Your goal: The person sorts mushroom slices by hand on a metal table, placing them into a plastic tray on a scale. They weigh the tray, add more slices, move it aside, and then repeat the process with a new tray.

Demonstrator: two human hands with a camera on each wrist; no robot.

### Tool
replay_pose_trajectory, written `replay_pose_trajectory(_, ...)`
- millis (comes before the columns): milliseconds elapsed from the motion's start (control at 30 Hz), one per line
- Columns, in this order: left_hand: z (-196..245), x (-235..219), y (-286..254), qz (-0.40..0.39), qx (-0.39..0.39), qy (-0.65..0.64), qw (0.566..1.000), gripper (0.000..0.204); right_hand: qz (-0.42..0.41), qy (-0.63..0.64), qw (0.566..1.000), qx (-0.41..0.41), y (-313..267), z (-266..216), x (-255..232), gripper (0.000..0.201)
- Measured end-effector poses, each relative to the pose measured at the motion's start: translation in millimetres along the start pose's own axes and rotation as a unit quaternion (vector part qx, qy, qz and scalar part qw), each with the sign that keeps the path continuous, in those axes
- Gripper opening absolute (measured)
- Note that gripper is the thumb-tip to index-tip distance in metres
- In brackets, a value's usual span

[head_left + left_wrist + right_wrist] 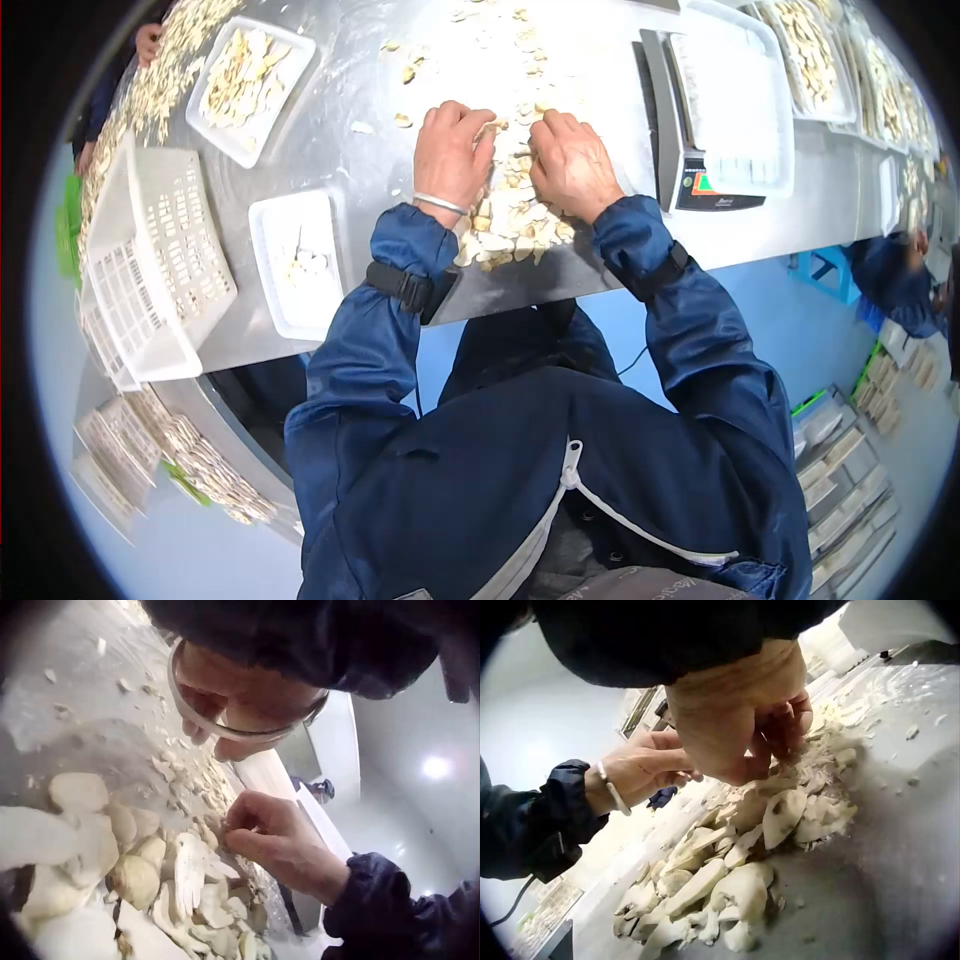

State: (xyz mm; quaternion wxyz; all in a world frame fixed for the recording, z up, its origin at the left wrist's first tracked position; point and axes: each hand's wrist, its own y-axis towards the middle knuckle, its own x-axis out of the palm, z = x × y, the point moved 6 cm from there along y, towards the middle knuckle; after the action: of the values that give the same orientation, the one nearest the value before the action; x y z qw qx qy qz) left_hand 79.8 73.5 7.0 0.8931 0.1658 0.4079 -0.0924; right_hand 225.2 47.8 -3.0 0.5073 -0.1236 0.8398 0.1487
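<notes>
Pale, irregular slices form a narrow heap on the steel table, running away from its front edge. At the heap's left side is the left hand, its fingers bent and their tips beside a small slice. Opposite it, the right hand reaches in with curled fingers low against the slices. The left wrist view has the right hand with thumb and forefinger close together at the heap's edge. Over the slices in the right wrist view, the right hand bends its fingers down; whether either hand pinches a slice is hidden.
Left stand a tray of slices, a white tray with few pieces and a slotted basket. A scale bearing a clear tub is at right, with filled trays beyond. Other people are at both sides.
</notes>
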Motion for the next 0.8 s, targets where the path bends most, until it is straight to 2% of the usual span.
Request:
replay_pose_trajectory(33, 2, 6, 6, -0.003, 0.025, 0.032, 0.999, 0.017, 0.008, 0.006, 1.000, 0.010, -3, 1, -2, 0.014)
replay_pose_trajectory(233, 0, 31, 19, -0.080, 0.028, 0.114, 0.990, 0.010, 0.045, 0.038, 0.998, 0.038, -13, 5, -3, 0.015)
replay_pose_trajectory(300, -1, 34, 20, -0.106, 0.021, 0.131, 0.986, 0.009, 0.046, 0.007, 0.997, 0.057, -9, 6, 3, 0.015)
replay_pose_trajectory(433, 0, 37, 19, -0.105, 0.041, 0.107, 0.988, 0.013, 0.037, -0.012, 0.998, 0.057, -6, 3, 4, 0.016)
replay_pose_trajectory(533, -9, 25, 16, -0.099, -0.008, -0.030, 0.995, 0.013, 0.032, -0.016, 0.998, 0.054, -7, 4, 2, 0.015)
replay_pose_trajectory(567, -20, 25, 12, -0.121, -0.102, -0.162, 0.974, 0.013, 0.035, -0.015, 0.998, 0.052, -7, 4, -1, 0.015)
replay_pose_trajectory(600, -29, 27, 5, -0.141, -0.193, -0.288, 0.927, 0.013, 0.039, -0.012, 0.998, 0.050, -8, 4, -3, 0.015)
replay_pose_trajectory(633, -34, 30, -4, -0.155, -0.279, -0.407, 0.856, 0.013, 0.040, 0.000, 0.998, 0.051, -9, 5, -2, 0.015)
replay_pose_trajectory(667, -30, 29, -6, -0.152, -0.298, -0.516, 0.789, 0.011, 0.042, 0.013, 0.998, 0.051, -9, 8, -2, 0.015)
replay_pose_trajectory(767, -26, 30, -10, -0.124, -0.313, -0.566, 0.752, 0.018, 0.053, 0.104, 0.988, 0.097, -14, 20, -13, 0.014)
replay_pose_trajectory(800, -28, 31, -9, -0.146, -0.283, -0.475, 0.820, 0.014, 0.064, 0.115, 0.985, 0.111, -18, 23, -21, 0.014)
